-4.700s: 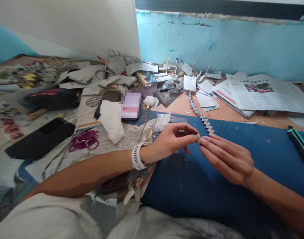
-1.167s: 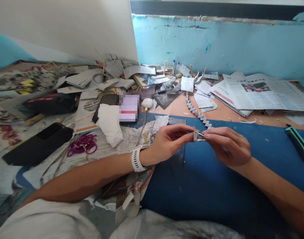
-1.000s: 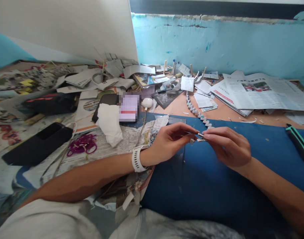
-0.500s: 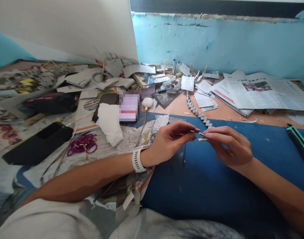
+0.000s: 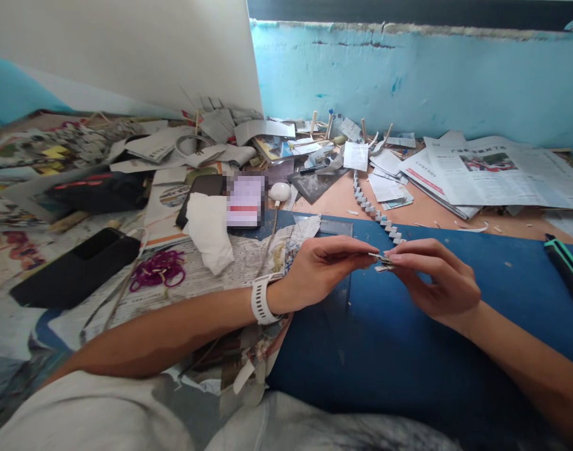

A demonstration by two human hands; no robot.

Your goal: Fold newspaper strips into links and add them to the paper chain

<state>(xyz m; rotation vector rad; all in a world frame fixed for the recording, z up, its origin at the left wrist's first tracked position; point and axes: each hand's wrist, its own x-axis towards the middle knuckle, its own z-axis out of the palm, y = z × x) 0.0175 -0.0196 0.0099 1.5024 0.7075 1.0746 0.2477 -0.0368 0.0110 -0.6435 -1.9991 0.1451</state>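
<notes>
With the small folded paper pieces [image 5: 384, 268] as the centre of the dial, the left hand [image 5: 314, 272] comes in from 9 o'clock and the right hand [image 5: 439, 275] from between 3 and 4 o'clock. The left fingers are drawn together, thumb and forefinger pinching the near edge of the folded paper pieces; the right fingers lie close together and pinch them from the other side, hiding part of them. They are held up over a blue mat [image 5: 314, 357]. Toward 12 o'clock, a zigzag paper chain [image 5: 371, 213] curves over the desk [image 5: 333, 202] and onto the mat, its near end beside the right fingers; whether it joins the held pieces I cannot tell. A square paper slip [image 5: 356, 156] lies at the chain's far end, between 11 and 12 o'clock. Thin wooden sticks [image 5: 314, 124] stand at 11 o'clock, and flat newspapers [image 5: 516, 178] spread at 2 o'clock. A green and black cutter [image 5: 567, 269] rests at 3 o'clock. Near 10 o'clock are a phone [image 5: 245, 203], its screen blurred, and a small white case [image 5: 279, 191] just beside it. Toward 9 o'clock lie a crumpled tissue [image 5: 210, 237] and, farther out, purple string [image 5: 158, 269] on newsprint.
</notes>
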